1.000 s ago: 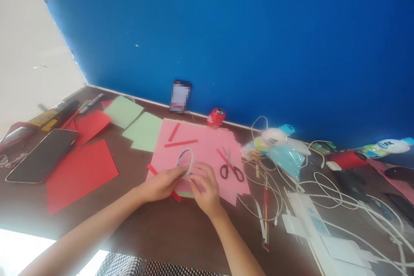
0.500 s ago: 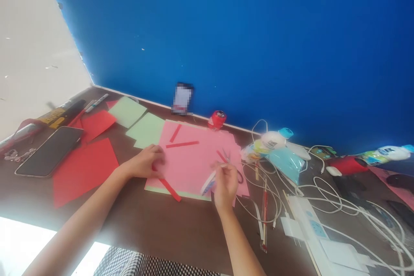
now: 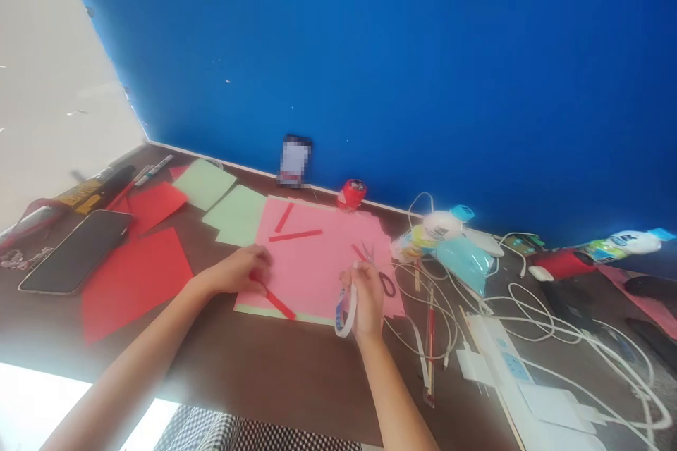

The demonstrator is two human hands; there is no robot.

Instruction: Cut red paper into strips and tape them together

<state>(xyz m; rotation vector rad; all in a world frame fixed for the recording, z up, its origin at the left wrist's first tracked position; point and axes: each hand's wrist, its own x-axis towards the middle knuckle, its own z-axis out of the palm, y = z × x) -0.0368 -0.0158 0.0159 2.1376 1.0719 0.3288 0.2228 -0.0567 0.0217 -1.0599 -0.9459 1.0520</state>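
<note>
My left hand [image 3: 246, 270] rests at the left edge of a stack of pink paper [image 3: 312, 271], its fingers closed over the upper end of a red paper strip [image 3: 279, 304]. The strip's lower end reaches the near edge of the stack, where a light green sheet peeks out. In my right hand [image 3: 367, 296] is a roll of tape [image 3: 346, 320], a white ring with blue print inside, held upright above the near right part of the paper. Two more red strips lie flat toward the back. Scissors [image 3: 387, 285] with dark handles lie just behind my right hand.
Red sheets [image 3: 140, 285], green sheets [image 3: 238, 215] and a phone [image 3: 77, 254] lie to the left. A red round container [image 3: 351, 195] stands behind the paper. On the right are a glue bottle [image 3: 434, 231], tangled white cables [image 3: 449, 324], brushes [image 3: 431, 345] and a power strip [image 3: 502, 359].
My right hand has turned the tape roll, so its round opening now shows, and the scissors are less covered. The left hand stays on the strip. The view has shifted slightly.
</note>
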